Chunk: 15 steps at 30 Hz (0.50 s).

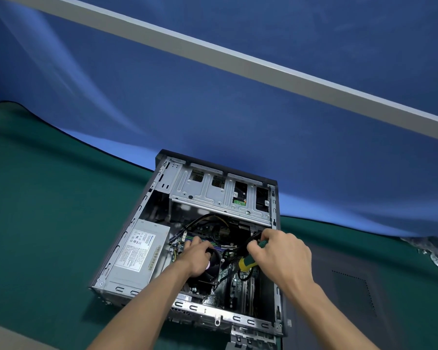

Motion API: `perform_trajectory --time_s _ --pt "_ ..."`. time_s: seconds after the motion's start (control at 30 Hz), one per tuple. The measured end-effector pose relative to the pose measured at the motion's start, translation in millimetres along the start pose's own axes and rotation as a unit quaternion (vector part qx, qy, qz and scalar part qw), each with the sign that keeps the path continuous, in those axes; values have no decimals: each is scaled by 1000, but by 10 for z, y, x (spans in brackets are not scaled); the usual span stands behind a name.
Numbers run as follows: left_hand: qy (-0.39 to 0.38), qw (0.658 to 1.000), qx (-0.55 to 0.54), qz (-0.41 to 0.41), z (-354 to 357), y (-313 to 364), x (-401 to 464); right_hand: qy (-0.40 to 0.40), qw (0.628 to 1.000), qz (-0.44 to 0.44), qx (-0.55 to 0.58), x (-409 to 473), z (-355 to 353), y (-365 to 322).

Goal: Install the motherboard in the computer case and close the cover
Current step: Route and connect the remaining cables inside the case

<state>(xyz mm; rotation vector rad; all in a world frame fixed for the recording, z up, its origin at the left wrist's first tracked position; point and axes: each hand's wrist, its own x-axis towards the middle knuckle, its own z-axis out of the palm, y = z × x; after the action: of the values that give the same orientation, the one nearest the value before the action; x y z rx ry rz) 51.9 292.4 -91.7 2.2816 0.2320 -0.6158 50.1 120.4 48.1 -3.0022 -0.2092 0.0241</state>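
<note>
**Board in the case, screwdriver in hand**

The computer case [162,248] lies open on its side on the green mat [48,223], in the lower middle of the frame. The motherboard [228,276] already sits inside it, right of the grey power supply [139,251] and below the metal drive cage [220,195]. Black cables [200,221] loop over its upper part.

The board looks stiff but fragile. It is best pushed or held by its edges or bare spots, not by the small parts or the fan [210,269]. The case is probably heavy and steady enough not to slide.

The left hand [197,258] rests on the fan and board, its fingers bent; I cannot tell whether it grips anything. The right hand [278,256] is curled round a green and yellow screwdriver [248,263], its tip hidden among the cables.

A dark flat panel [344,286], likely the cover, lies on the mat at lower right, apart from the case.
</note>
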Motion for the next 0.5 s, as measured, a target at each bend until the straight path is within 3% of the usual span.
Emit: perform_trajectory --time_s 0.5 --pt "2 1000 -8 -3 12 -19 24 -6 1000 -10 -24 -13 8 -67"
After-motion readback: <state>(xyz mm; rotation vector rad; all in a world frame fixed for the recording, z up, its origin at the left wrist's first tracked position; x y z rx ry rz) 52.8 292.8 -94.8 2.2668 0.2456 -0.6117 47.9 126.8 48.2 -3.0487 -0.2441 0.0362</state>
